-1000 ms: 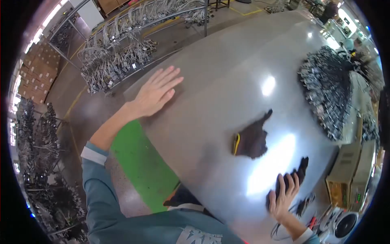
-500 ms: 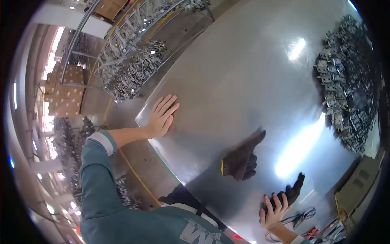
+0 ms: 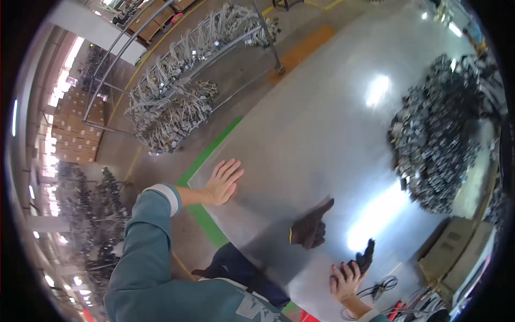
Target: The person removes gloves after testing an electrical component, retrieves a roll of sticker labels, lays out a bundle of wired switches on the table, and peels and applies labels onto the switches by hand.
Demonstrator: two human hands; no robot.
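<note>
My left hand (image 3: 223, 183) lies flat on the metal table (image 3: 300, 134) near its left edge, fingers spread, holding nothing. At the lower right, my right hand (image 3: 346, 282) rests on a dark glove (image 3: 365, 258), its fingers over the glove's near part and somewhat apart. Between the hands, a second dark glove (image 3: 309, 225) with a yellow cuff edge lies on the tabletop, touched by neither hand.
A large heap of connectors (image 3: 434, 134) sits on the table's right side. Cables (image 3: 383, 288) and a beige box (image 3: 448, 247) are at the lower right. Beyond the left edge stand a rack of wire harnesses (image 3: 177, 96) and stacked cartons (image 3: 79, 126).
The view has shifted, so more floor and green floor marking show on the left. Both hands remain at about the same places on the table, and the gloves lie as before.
</note>
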